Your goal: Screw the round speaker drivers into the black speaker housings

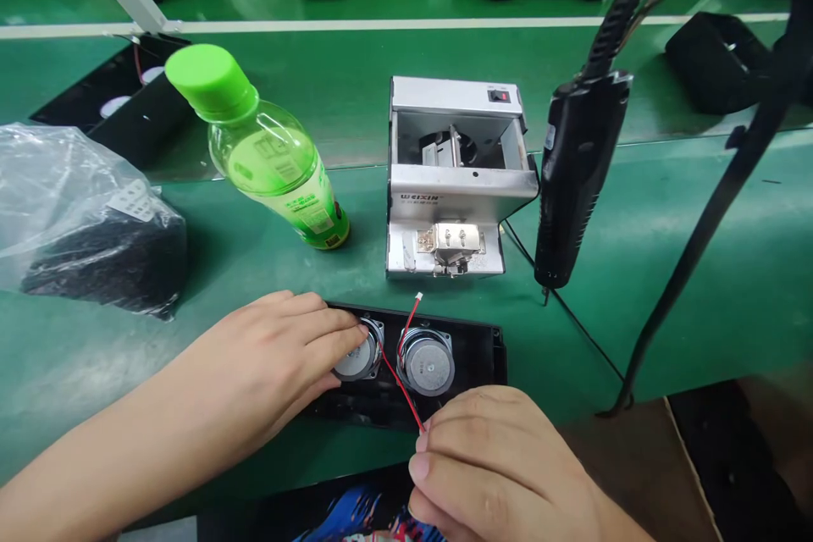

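Speaker panel steadied, red lead pinched

The black panel is laid lengthwise on the green bench, just in front of the person, with the backs of two round drivers turned up, presumably so that the wiring can be reached. The left driver is covered in part by the left hand, its fingers laid across it; the panel is probably steadied this way (whether its edge is also gripped by the thumb cannot be told). The red lead, run from beside that driver, is pinched between thumb and fingers of the right hand and held nearly straight, perhaps so that its end is controlled; that end is hidden in the fingers. By the right driver a second lead is left standing free, its white plug pointed away from the person.

Just beyond the panel, a silver machine is set with its metal fitting facing the person, seemingly for easy reach. To its right a black power tool is hung tip down. A green-capped bottle and a plastic bag are placed to the left.
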`<state>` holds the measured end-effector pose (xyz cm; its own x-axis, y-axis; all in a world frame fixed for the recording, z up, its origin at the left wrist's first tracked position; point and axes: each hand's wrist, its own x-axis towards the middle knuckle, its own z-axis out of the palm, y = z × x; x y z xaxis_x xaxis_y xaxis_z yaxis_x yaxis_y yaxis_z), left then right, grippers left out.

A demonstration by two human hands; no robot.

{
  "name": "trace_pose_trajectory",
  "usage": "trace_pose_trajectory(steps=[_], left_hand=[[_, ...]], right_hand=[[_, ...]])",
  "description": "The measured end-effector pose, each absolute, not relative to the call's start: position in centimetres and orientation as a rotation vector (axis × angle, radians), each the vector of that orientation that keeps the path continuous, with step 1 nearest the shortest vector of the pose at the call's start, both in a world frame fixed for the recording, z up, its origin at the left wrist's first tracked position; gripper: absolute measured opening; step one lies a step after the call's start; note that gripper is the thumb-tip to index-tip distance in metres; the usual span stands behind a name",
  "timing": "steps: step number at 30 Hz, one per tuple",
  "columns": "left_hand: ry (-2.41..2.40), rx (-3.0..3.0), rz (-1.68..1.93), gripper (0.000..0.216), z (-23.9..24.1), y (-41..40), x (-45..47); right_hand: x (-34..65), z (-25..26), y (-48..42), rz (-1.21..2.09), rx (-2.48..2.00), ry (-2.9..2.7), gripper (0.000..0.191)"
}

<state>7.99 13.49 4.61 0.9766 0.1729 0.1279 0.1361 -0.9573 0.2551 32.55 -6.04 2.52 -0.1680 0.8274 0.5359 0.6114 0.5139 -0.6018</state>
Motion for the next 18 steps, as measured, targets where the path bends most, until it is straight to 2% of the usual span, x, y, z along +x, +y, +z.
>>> trace_pose_trajectory(steps=[18], left_hand=[[0.291, 2.76, 0.206, 0.028, 3.88, 13.55, 8.04]], right_hand=[[31.98, 2.28, -5.76, 0.286, -1.215, -1.869, 0.021]])
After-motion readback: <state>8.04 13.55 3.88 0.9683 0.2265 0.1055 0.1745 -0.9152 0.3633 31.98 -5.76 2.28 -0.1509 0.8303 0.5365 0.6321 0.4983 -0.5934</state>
